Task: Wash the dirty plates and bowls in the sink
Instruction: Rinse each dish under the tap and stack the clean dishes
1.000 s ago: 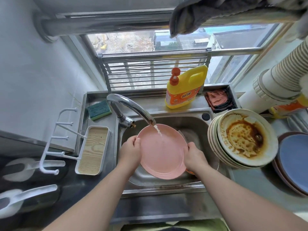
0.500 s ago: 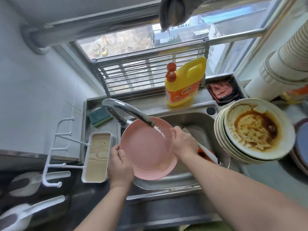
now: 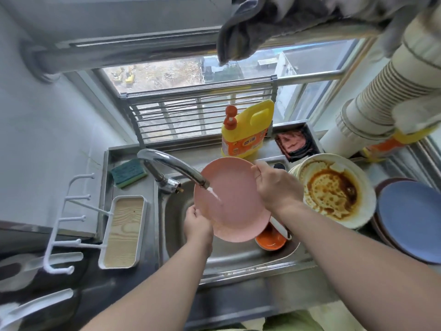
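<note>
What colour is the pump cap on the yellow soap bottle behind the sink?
Orange-red. The pump cap tops the yellow bottle; the head view shows it.

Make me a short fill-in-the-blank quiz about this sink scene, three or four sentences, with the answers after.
1. Both hands, left hand and right hand, hold a plate coloured ____.
2. Water from the faucet lands on the ____.
3. The sponge lies to the ____ of the faucet.
4. The detergent bottle has a cap coloured ____.

Answers: pink; plate; left; orange
</note>
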### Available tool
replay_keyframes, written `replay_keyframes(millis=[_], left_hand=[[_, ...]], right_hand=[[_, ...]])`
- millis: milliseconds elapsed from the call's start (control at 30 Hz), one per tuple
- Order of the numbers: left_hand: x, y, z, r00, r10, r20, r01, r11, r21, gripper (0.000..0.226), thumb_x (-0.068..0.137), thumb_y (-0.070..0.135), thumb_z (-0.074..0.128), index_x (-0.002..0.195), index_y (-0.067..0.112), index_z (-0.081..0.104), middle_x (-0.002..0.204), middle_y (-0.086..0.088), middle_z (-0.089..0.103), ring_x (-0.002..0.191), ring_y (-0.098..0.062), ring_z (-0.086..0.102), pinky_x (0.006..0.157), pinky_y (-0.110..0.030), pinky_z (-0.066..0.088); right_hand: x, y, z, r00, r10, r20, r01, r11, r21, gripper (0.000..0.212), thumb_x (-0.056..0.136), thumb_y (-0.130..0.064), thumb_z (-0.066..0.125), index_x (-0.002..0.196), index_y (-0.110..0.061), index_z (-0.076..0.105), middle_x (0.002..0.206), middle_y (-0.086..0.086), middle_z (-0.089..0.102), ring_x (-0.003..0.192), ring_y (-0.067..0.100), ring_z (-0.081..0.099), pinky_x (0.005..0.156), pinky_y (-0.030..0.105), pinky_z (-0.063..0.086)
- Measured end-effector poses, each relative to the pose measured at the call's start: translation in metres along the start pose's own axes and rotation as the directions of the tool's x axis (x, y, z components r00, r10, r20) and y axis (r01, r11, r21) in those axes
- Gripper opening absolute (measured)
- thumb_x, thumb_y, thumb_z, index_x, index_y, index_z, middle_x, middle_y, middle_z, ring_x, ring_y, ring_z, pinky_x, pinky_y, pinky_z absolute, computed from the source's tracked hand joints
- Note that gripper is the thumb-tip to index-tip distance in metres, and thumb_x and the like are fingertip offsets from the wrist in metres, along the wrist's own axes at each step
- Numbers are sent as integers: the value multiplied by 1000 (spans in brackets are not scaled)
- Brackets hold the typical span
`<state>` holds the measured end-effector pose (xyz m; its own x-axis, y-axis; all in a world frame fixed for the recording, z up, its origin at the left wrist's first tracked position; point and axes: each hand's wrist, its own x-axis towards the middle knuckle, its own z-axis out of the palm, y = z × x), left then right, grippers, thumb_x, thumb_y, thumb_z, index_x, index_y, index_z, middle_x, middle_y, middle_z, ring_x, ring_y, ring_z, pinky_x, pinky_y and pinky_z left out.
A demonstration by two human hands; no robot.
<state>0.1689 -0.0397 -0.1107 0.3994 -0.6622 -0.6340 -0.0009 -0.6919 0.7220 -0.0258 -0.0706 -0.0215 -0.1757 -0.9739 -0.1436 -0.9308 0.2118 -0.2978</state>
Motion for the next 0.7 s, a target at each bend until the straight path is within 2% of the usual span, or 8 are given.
replay_keyframes(millis=[100, 200, 300, 367, 433, 533, 633, 700], left_hand=[[-2, 0, 12, 997, -9, 72, 8, 1000, 20, 27, 111, 31, 43, 119, 20, 67, 98, 2, 70, 88, -18, 64, 79, -35, 53], [-3, -1, 16, 985, -50, 165, 37, 996, 83, 37, 101, 56, 55, 101, 22, 69, 95, -2, 73, 89, -27, 69, 79, -40, 55], [2, -2, 16, 959, -105, 263, 93, 994, 58, 32, 94, 50, 68, 98, 18, 71, 100, -11, 76, 93, -35, 72, 73, -38, 54], [3, 6, 12, 945, -125, 303, 117, 992, 43, 27, 95, 41, 67, 103, 16, 72, 99, -12, 77, 93, -36, 74, 70, -38, 53], [4, 18, 6, 954, -58, 293, 40, 997, 67, 26, 99, 35, 60, 104, 12, 71, 98, -13, 74, 85, -33, 70, 69, -36, 50], [2, 40, -9, 967, 126, 220, -163, 973, 161, 24, 98, 27, 50, 95, 12, 68, 92, -8, 68, 81, -30, 59, 69, -37, 43], [-4, 57, -24, 942, 282, 184, -319, 921, 223, 20, 88, 27, 45, 74, 21, 58, 76, -5, 61, 75, -31, 54, 66, -40, 39], [-8, 65, -32, 921, 341, 186, -381, 888, 257, 22, 93, 22, 46, 76, 21, 60, 74, -11, 64, 73, -30, 56, 65, -39, 39]], right_hand=[[-2, 4, -15, 992, 108, 61, -107, 994, -23, 38, 112, -44, 20, 109, -30, 55, 100, 11, 69, 92, 37, 63, 71, 41, 46], [-5, 14, -20, 957, 256, 139, -252, 967, -45, 38, 110, -44, 21, 103, -28, 54, 104, 7, 63, 95, 33, 59, 78, 44, 50], [-8, 32, -17, 909, 363, 206, -369, 929, -10, 37, 108, -41, 27, 116, -25, 60, 121, 10, 65, 110, 36, 60, 91, 48, 52], [-12, 40, -14, 885, 401, 235, -414, 910, 6, 37, 108, -37, 30, 123, -23, 61, 129, 11, 65, 118, 36, 59, 93, 44, 48], [-20, 45, -9, 871, 418, 256, -444, 895, 49, 37, 109, -38, 31, 121, -21, 62, 129, 11, 65, 118, 35, 60, 93, 42, 48], [-34, 45, 8, 843, 438, 311, -497, 856, 142, 37, 108, -42, 31, 114, -22, 62, 121, 10, 67, 108, 33, 62, 88, 41, 49], [-44, 37, 24, 814, 446, 371, -551, 794, 256, 35, 109, -41, 34, 112, -20, 61, 119, 12, 68, 108, 35, 65, 91, 44, 54], [-46, 33, 32, 811, 433, 393, -556, 781, 285, 34, 110, -39, 35, 114, -19, 61, 121, 12, 67, 108, 35, 64, 91, 40, 51]])
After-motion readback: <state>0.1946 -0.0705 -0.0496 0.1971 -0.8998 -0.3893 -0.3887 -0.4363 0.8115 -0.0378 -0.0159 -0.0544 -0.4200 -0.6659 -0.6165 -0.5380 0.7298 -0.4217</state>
